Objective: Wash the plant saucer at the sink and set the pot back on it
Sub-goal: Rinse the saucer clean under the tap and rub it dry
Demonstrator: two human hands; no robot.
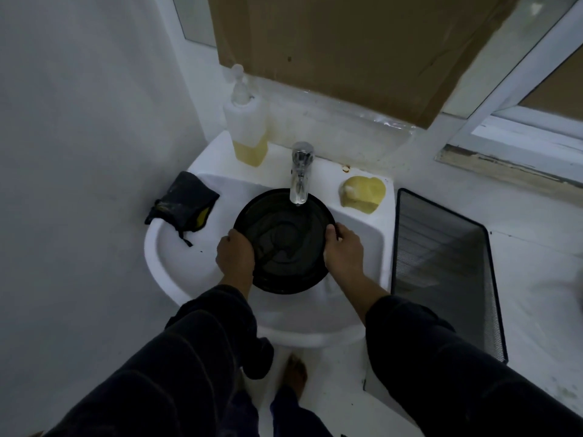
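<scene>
A round black plant saucer (284, 241) sits over the bowl of the white sink (176, 266), its far rim under the chrome tap (301, 171). My left hand (235, 253) grips the saucer's left rim and my right hand (344, 247) grips its right rim, thumb over the edge. The saucer's inside looks wet and shows raised rings. No water stream is visible from the tap. The pot is not in view.
A soap dispenser (249, 127) with yellow liquid stands at the sink's back left. A dark scrubbing pad (184, 201) lies on the left rim, a yellow sponge (362, 192) on the right rim. A black mesh basket (441, 269) stands right of the sink. Cardboard (347, 42) covers the wall behind.
</scene>
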